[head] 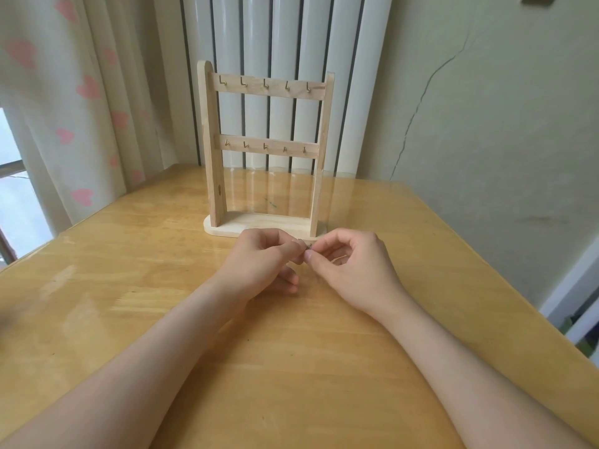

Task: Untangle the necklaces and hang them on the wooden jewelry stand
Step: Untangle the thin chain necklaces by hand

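Observation:
A wooden jewelry stand is upright at the back of the table, with two crossbars that each carry several small brass hooks; nothing hangs on any hook. Just in front of its base, my left hand and my right hand meet fingertip to fingertip. Both pinch a tiny dark metal piece of a thin necklace between thumb and forefinger. The rest of the chain is too fine or too hidden by my fingers to make out.
The wooden table has a glossy transparent cover. A white radiator stands behind the stand, a heart-patterned curtain hangs at the left, and a cracked wall is at the right.

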A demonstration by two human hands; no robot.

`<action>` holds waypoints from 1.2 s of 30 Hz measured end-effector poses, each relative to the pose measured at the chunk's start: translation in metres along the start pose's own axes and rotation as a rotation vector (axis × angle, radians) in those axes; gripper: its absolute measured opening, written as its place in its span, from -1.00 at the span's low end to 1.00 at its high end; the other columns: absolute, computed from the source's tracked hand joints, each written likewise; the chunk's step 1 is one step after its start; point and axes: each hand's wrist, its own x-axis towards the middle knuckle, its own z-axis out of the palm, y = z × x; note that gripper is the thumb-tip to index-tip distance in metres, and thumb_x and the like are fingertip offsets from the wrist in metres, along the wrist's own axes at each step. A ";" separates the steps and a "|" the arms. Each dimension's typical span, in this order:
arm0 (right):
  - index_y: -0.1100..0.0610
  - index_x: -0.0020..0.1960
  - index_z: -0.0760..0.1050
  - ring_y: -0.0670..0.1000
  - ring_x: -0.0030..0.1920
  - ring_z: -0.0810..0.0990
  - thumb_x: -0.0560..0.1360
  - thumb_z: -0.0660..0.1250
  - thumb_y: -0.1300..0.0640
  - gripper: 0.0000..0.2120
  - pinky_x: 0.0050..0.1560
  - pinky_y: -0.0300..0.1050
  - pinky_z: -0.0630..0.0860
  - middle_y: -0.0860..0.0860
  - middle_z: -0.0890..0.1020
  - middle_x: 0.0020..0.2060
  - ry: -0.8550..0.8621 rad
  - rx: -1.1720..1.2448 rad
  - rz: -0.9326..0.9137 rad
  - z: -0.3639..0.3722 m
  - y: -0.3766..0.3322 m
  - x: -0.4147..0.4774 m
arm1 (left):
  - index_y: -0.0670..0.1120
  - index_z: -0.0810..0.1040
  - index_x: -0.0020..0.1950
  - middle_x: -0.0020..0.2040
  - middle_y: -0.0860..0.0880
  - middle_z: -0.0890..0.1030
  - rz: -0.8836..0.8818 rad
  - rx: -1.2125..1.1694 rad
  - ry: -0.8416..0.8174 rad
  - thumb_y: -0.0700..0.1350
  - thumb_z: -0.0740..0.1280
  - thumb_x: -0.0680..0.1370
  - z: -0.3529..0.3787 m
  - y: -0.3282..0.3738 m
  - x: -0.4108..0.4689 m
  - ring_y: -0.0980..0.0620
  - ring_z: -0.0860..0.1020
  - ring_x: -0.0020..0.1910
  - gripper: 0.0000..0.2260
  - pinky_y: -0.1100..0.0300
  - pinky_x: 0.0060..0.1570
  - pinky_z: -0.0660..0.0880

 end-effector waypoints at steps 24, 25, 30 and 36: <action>-0.01 -0.27 0.64 -0.12 -0.38 0.62 0.42 0.55 0.08 -0.87 -0.27 -0.25 0.58 -0.12 0.65 -0.46 0.114 -0.248 -0.055 0.004 -0.001 0.000 | -0.24 0.77 -0.09 -0.11 -0.14 0.77 0.027 0.077 -0.032 -0.13 0.57 0.56 0.001 -0.004 -0.002 -0.01 0.66 -0.30 -0.83 0.01 -0.14 0.72; -0.01 -0.28 0.63 -0.13 -0.38 0.62 0.40 0.56 0.07 -0.86 -0.28 -0.26 0.57 -0.12 0.64 -0.46 0.117 -0.245 -0.049 0.005 -0.001 0.000 | -0.25 0.76 -0.10 -0.12 -0.17 0.76 0.025 0.083 -0.033 -0.13 0.57 0.57 0.001 -0.004 -0.002 -0.02 0.66 -0.29 -0.82 0.01 -0.14 0.71; 0.02 -0.30 0.55 -0.10 -0.44 0.47 0.42 0.51 0.05 -0.81 -0.37 -0.31 0.40 -0.04 0.56 -0.48 0.053 -0.241 -0.020 0.007 0.001 0.000 | -0.30 0.74 -0.09 -0.11 -0.18 0.76 0.013 0.079 -0.027 -0.14 0.55 0.58 0.002 -0.004 -0.002 -0.04 0.67 -0.28 -0.79 0.03 -0.13 0.71; 0.07 -0.27 0.46 0.03 -0.43 0.40 0.44 0.44 0.12 -0.81 -0.33 -0.08 0.44 0.09 0.51 -0.47 0.006 -0.214 -0.053 0.010 -0.001 0.000 | -0.30 0.72 -0.08 -0.25 -0.10 0.72 -0.010 0.052 -0.017 -0.15 0.52 0.60 0.003 0.000 -0.003 -0.03 0.66 -0.30 -0.80 0.08 -0.18 0.70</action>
